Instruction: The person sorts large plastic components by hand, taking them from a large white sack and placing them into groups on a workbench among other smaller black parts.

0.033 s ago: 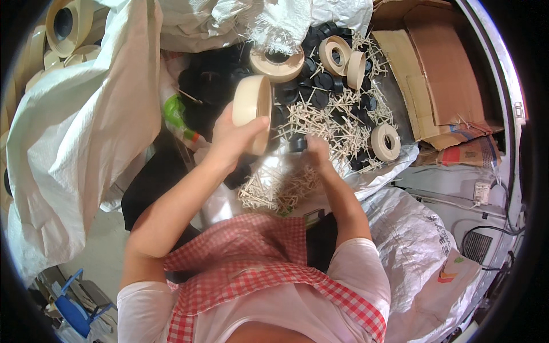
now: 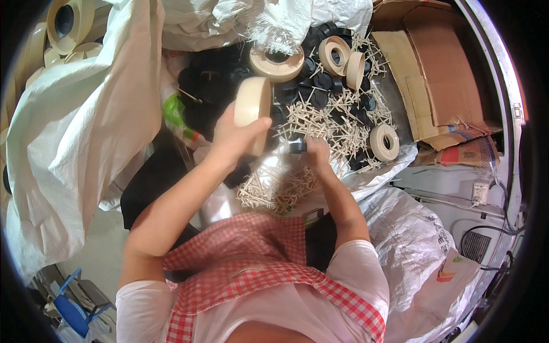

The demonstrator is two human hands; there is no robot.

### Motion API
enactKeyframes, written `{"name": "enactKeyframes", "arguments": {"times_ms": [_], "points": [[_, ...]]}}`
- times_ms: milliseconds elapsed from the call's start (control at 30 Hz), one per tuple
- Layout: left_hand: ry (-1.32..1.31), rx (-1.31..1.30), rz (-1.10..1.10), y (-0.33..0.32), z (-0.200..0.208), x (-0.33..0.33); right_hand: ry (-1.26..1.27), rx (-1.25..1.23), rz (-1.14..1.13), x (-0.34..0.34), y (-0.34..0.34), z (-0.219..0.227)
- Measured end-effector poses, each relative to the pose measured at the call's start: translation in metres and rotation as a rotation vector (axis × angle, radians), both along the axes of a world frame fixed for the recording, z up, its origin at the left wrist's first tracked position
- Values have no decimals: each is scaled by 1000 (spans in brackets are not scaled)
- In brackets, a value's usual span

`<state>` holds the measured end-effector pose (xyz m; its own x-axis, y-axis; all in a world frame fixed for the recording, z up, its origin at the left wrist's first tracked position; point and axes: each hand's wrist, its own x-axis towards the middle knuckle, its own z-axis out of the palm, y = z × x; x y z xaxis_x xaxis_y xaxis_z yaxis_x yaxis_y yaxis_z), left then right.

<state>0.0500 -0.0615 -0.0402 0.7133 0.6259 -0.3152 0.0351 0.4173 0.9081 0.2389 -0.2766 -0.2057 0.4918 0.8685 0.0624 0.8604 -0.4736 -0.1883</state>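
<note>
My left hand (image 2: 235, 130) is closed round a cream plastic ring (image 2: 252, 103), which stands on edge with its broad outer side facing me. To its right, my right hand (image 2: 318, 153) grips a small black round cap (image 2: 297, 147) with the fingertips; part of the grip is hidden. Under and beyond both hands lies a heap of short cream plastic pins (image 2: 334, 126). More black round caps (image 2: 322, 81) are mixed in with them. Several other cream rings lie on the heap: one at the back (image 2: 277, 68), a pair (image 2: 334, 55) beyond my right hand, and one (image 2: 384, 142) at the right.
A large white woven sack (image 2: 86, 126) hangs at the left, with stacked cream rings (image 2: 68, 23) behind it. Opened cardboard (image 2: 443, 74) stands at the right. Crumpled white sacking (image 2: 400, 228) lies beside my right arm, near a cable (image 2: 477, 228). A blue stool-like object (image 2: 71, 314) sits lower left.
The cream ring in my left hand has turned very slightly, showing less of its opening. My right hand stays at the same spot with the black cap.
</note>
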Motion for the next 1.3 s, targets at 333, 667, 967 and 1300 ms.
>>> {"name": "enactKeyframes", "arguments": {"times_ms": [333, 667, 967, 1300], "points": [[-54, -470, -329, -36, -3, -15, 264, 534, -143, -93, 39, 106], [109, 201, -482, -13, 6, -20, 1587, 724, -422, -122, 67, 162], [12, 109, -536, -17, 5, -25, 1489, 254, 44, -97, 55, 126], [212, -232, -589, -14, -3, -24, 430, 351, 336, -109, 32, 112]]}}
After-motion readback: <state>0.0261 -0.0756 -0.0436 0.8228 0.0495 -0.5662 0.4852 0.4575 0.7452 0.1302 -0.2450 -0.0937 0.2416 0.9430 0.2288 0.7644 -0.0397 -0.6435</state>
